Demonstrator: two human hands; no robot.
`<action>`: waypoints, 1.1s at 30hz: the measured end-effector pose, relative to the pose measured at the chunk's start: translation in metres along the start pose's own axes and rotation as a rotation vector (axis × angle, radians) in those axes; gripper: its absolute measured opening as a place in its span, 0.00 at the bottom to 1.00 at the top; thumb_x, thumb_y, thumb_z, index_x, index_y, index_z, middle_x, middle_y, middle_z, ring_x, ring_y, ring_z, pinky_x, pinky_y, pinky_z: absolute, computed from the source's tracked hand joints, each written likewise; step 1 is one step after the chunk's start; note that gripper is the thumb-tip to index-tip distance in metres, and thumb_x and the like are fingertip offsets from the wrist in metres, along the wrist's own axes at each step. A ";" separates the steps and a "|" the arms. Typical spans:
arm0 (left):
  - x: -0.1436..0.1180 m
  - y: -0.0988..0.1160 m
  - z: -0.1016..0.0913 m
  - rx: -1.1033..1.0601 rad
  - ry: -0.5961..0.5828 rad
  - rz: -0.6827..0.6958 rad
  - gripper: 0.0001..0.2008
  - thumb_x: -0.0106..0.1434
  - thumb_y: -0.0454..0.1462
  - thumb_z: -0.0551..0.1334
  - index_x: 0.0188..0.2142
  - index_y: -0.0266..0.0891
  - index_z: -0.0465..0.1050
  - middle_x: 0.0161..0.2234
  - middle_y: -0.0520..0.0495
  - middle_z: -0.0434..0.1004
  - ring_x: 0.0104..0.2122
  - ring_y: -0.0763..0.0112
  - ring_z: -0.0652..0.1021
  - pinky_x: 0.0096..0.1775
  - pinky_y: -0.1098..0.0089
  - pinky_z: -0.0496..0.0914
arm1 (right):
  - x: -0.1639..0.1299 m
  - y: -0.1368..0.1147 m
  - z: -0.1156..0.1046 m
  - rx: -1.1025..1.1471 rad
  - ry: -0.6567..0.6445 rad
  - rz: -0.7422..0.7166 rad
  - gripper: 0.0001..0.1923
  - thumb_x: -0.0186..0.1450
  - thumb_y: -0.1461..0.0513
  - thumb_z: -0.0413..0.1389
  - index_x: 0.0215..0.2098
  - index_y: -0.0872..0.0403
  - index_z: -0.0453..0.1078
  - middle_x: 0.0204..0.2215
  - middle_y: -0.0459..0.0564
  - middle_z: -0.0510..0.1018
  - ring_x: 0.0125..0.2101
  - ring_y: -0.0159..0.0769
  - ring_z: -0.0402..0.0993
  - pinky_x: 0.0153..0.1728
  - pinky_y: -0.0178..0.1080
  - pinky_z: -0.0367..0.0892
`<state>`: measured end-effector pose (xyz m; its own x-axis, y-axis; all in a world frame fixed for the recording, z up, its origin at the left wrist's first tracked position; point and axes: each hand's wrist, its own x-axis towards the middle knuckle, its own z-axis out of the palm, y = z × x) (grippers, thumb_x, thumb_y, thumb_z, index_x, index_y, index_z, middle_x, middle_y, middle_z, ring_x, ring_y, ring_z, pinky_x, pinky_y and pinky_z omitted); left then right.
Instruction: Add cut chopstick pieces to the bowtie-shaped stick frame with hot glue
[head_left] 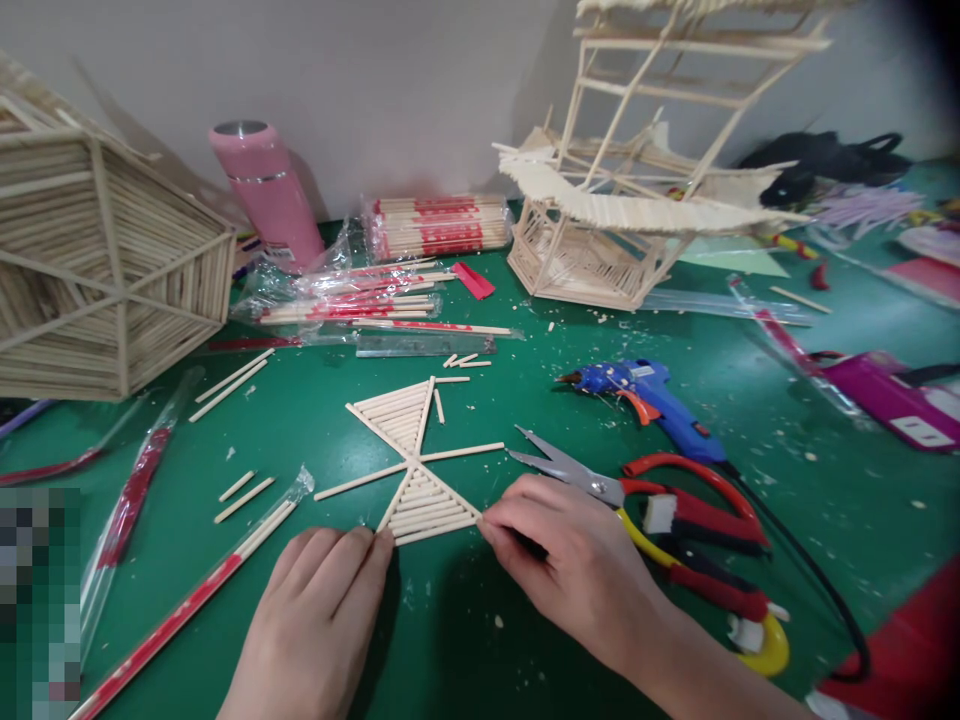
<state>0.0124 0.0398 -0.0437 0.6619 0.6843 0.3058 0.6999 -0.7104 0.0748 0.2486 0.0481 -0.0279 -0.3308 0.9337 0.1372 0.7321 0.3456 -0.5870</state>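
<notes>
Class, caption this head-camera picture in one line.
Two hands press a half-filled stick panel on a green table beside scissors.

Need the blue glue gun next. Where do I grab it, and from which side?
Judging by how it lies, take the blue glue gun by its handle, the thicker rear part angling down-right toward the cord. It lies flat on the green table, nozzle pointing left, so come from above with the right hand, staying off the nozzle tip and clearing the scissors lying just in front of it.
</notes>
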 end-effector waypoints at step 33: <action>0.007 0.008 -0.005 -0.135 0.127 -0.291 0.13 0.63 0.36 0.54 0.46 0.33 0.64 0.32 0.45 0.73 0.33 0.68 0.74 0.34 0.69 0.69 | 0.004 0.001 0.001 0.014 0.015 0.017 0.09 0.64 0.63 0.49 0.31 0.52 0.71 0.26 0.47 0.74 0.27 0.33 0.70 0.28 0.36 0.62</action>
<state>0.0209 0.0378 -0.0361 0.3949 0.8419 0.3678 0.8073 -0.5091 0.2985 0.2473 0.0522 -0.0292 -0.3091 0.9408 0.1388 0.7289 0.3282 -0.6009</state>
